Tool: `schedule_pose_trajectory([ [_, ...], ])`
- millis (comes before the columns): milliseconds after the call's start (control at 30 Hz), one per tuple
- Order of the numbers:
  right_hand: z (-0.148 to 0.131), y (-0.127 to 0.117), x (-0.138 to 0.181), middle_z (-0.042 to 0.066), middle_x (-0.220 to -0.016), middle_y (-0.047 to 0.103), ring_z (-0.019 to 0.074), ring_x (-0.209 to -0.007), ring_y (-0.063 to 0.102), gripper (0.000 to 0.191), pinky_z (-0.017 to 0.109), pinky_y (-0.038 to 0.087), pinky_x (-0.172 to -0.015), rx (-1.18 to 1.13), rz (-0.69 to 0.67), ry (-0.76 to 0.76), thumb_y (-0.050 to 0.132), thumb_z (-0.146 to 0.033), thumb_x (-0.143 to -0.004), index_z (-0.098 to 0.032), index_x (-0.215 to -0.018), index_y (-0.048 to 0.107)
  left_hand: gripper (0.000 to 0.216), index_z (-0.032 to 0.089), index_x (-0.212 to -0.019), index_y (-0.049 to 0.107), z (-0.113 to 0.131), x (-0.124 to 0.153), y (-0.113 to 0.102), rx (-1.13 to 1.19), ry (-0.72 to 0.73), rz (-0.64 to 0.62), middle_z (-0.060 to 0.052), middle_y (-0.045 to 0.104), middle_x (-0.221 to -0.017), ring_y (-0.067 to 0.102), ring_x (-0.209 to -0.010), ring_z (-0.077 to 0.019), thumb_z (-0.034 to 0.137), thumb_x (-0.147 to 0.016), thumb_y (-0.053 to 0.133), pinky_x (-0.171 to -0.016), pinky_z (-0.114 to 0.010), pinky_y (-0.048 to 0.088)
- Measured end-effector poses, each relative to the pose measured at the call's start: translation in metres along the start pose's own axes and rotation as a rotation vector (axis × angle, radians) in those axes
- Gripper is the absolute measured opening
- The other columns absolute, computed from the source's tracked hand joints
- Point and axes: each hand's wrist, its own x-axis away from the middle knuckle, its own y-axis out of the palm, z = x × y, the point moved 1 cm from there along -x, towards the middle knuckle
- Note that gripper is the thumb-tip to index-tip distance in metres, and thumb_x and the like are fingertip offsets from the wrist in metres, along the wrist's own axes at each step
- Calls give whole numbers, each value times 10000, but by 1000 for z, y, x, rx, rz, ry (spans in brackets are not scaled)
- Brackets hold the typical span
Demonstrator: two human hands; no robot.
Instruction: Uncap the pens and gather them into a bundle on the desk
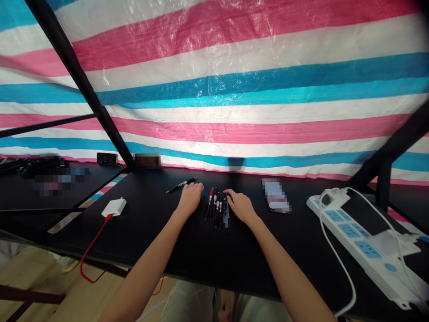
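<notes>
Several dark pens (218, 208) lie side by side on the black table (201, 250), some with red or white marks. My right hand (240, 206) rests just right of them, fingers curled with the fingertips touching the top of the row. My left hand (190, 198) lies palm down left of the pens with its fingers bent onto the table, holding nothing that I can see. A single black pen (182, 184) lies apart, just beyond my left hand.
A phone (276, 200) lies right of the pens. A white power strip (360, 243) with white cables fills the right end. A white charger (114, 207) with a red cable sits at left. A striped tarp (234, 89) hangs behind, with black frame bars.
</notes>
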Motion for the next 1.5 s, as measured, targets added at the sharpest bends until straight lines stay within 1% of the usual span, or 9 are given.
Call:
schedule_pose_trajectory([
  [267,-1,-1,2,51,-788,629,172,-702,582,312,239,344,-614,14,6,-14,330,-306,-880,-269,-1127,515,372,135,-1210,381,-37,3,11,-112,-211,169,-150,440,-1227,376,-1110,-259,191,-851,301,-847,-376,300],
  [367,0,-1,2,48,-796,633,176,-711,583,311,245,347,-625,7,10,-26,328,-306,-879,-273,-1125,515,373,125,-1197,400,-46,4,20,-143,-260,89,-156,489,-1164,423,-1053,-262,196,-841,314,-846,-389,305],
  [500,-1,-1,1,46,-805,637,168,-724,586,308,245,352,-641,0,7,-13,343,-304,-876,-269,-1130,514,284,120,-1000,525,-44,6,22,-198,-280,43,-143,547,-958,477,-900,-257,200,-845,301,-786,-389,319],
  [600,0,-1,1,48,-828,639,165,-736,588,307,242,359,-650,-8,7,-2,348,-297,-873,-268,-1120,529,324,105,-926,546,-37,5,19,-216,-266,62,-145,540,-893,473,-857,-255,164,-857,235,-750,-380,320],
  [767,4,1,-1,49,-823,645,182,-733,589,315,259,379,-643,-103,75,7,359,-307,-857,-268,-1084,574,409,94,-1249,361,-17,4,8,-140,-165,136,-134,526,-935,457,-873,-240,161,-867,233,-777,-374,308],
  [867,7,3,-5,17,-705,648,167,-697,586,335,249,393,-643,-336,96,23,348,-340,-855,-260,-1053,606,423,160,-1292,323,3,4,-1,-49,-15,152,-109,515,-959,445,-899,-220,180,-875,250,-813,-364,292],
  [1100,13,3,-13,13,-594,612,79,-355,398,492,210,340,-417,-984,124,94,352,-475,-810,-135,-1058,606,311,220,-1115,500,27,6,-9,127,231,95,-69,492,-1002,416,-908,-178,222,-883,292,-797,-321,301],
  [1300,14,1,-13,29,-666,606,62,-398,380,456,193,295,-389,-1100,178,86,445,-502,-750,-143,-928,663,290,204,-1071,520,24,5,-13,157,240,102,-65,500,-991,416,-899,-169,245,-890,297,-785,-310,301],
  [1500,25,-2,-14,34,-636,568,59,-406,369,480,198,286,-388,-1144,411,202,451,-543,-739,-114,-825,649,269,210,-1025,537,21,5,-17,130,174,124,-62,517,-976,429,-897,-174,264,-889,312,-794,-321,284],
])
